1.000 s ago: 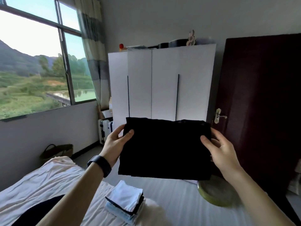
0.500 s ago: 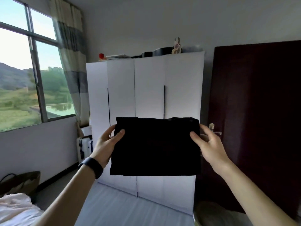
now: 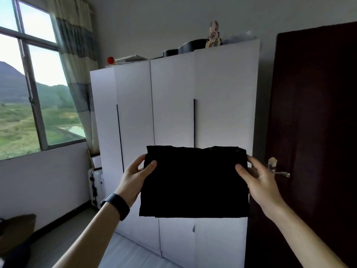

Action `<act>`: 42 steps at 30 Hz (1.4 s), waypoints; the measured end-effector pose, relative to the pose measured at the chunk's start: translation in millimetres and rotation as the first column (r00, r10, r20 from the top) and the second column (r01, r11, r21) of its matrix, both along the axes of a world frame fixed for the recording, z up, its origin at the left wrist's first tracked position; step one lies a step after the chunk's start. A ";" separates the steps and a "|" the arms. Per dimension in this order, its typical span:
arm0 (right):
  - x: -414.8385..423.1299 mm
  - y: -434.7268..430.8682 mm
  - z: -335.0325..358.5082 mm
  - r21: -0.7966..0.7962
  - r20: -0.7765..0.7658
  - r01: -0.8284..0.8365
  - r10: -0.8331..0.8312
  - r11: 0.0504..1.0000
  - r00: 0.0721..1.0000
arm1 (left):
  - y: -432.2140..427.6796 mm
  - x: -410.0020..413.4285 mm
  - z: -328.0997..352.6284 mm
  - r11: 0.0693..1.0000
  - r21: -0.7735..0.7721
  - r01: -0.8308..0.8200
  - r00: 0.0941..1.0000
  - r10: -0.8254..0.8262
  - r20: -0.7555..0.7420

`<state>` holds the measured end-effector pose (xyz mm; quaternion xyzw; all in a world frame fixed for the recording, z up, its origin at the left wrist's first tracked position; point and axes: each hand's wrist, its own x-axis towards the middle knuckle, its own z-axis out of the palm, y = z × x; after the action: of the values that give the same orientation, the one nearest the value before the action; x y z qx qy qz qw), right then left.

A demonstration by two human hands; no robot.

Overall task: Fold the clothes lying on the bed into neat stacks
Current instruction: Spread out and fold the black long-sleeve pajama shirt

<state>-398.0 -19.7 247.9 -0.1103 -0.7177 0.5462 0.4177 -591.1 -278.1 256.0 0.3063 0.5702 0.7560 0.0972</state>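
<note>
A black garment (image 3: pixel 194 182), folded into a rectangle, hangs in the air in front of me at chest height. My left hand (image 3: pixel 135 176) pinches its upper left edge, thumb on the near side and fingers behind. My right hand (image 3: pixel 257 178) pinches the upper right edge the same way. The cloth hangs flat between both hands, its lower edge free. The bed and the folded stacks are out of view.
A white wardrobe (image 3: pixel 173 117) stands straight ahead, a dark door (image 3: pixel 316 122) with a handle (image 3: pixel 278 169) at right. A white suitcase (image 3: pixel 95 185) stands by the wall under the window (image 3: pixel 36 97). A brown bag (image 3: pixel 15 231) sits at the lower left.
The view has tilted up, so the bed and the folded stack have dropped out of sight. Both hands keep the same hold on the black garment, held up before the wardrobe.
</note>
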 end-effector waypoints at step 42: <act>-700.7 -123.6 -149.9 -0.207 0.283 -0.917 0.918 0.341 0.277 | -131.1 -336.3 -186.7 0.264 -0.123 -0.957 0.217 0.927 0.307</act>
<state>-1098.7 -143.3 98.0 0.2257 -0.7105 0.6578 -0.1078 -927.4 -409.2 69.3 -0.2236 0.5785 0.7231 -0.3040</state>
